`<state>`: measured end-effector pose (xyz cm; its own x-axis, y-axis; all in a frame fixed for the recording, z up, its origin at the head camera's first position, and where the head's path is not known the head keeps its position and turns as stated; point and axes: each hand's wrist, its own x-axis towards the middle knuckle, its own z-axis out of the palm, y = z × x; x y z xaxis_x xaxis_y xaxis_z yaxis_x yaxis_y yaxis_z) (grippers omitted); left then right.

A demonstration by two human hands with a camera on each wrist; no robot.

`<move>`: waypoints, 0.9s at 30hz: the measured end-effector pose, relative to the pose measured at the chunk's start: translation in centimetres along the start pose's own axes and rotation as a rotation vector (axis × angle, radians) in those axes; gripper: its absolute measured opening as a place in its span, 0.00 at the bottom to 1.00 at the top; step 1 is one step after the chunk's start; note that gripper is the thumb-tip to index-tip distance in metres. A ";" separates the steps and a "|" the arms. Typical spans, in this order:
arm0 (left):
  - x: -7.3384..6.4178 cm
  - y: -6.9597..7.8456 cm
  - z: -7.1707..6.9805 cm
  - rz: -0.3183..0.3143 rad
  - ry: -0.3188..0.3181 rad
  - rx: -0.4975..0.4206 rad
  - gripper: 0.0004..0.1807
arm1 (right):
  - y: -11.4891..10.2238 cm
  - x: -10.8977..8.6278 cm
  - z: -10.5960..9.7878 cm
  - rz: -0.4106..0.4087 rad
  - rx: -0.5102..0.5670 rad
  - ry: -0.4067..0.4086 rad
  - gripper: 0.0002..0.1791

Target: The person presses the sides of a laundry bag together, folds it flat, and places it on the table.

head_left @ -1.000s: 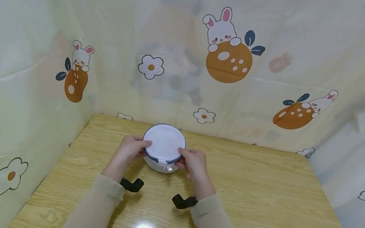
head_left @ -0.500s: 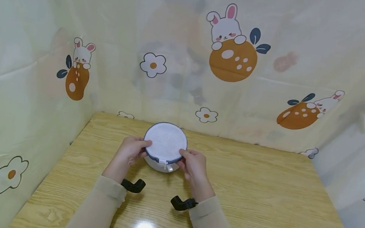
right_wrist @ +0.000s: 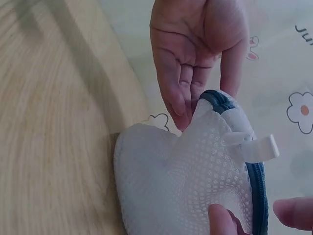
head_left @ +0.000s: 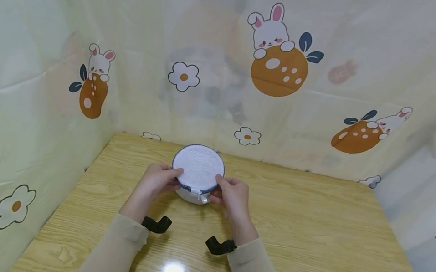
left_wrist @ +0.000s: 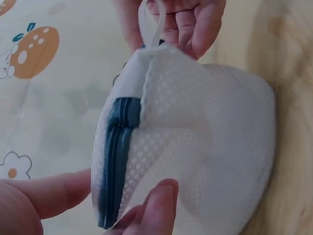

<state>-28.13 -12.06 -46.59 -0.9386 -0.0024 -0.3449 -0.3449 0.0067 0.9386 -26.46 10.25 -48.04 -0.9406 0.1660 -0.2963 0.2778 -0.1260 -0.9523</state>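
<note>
A round white mesh laundry bag (head_left: 198,163) with a blue zipper (left_wrist: 115,166) around its top edge stands on the table near the back. My left hand (head_left: 156,180) pinches the left of its rim, thumb on top and fingers beneath. On the opposite side my right hand (head_left: 235,196) pinches the rim the same way. A white loop tab (right_wrist: 259,148) sticks out at the front of the rim, facing me. In both wrist views the soft side wall of the bag is dented inward. The inside of the bag is hidden.
The wooden table (head_left: 311,240) extends on both sides and in front of the bag. A printed curtain (head_left: 214,39) hangs close behind it and along the sides. Black bent mounts (head_left: 157,224) protrude from both wrists above the table.
The head view has shifted slightly. Both hands keep their hold on the rim, with only small shifts of the thumbs, and the bag stays in nearly the same place.
</note>
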 end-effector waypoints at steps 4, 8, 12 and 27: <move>-0.6 -0.3 0.3 0.020 0.007 -0.009 0.21 | 0.2 -0.6 -0.1 0.010 0.002 -0.025 0.16; -0.8 -0.7 0.8 0.017 0.026 -0.036 0.22 | 0.7 -0.8 0.0 0.028 0.030 -0.053 0.17; -0.9 -1.2 1.2 0.012 0.027 -0.077 0.22 | 1.4 -0.8 0.2 0.045 0.084 -0.048 0.18; -0.5 -3.0 1.5 -0.031 -0.003 -0.300 0.24 | 3.0 -0.4 0.8 0.108 0.374 -0.071 0.13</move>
<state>-26.64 -10.56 -49.22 -0.9277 0.0051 -0.3734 -0.3588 -0.2893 0.8875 -25.38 9.01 -50.74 -0.9247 0.0664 -0.3750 0.2974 -0.4892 -0.8199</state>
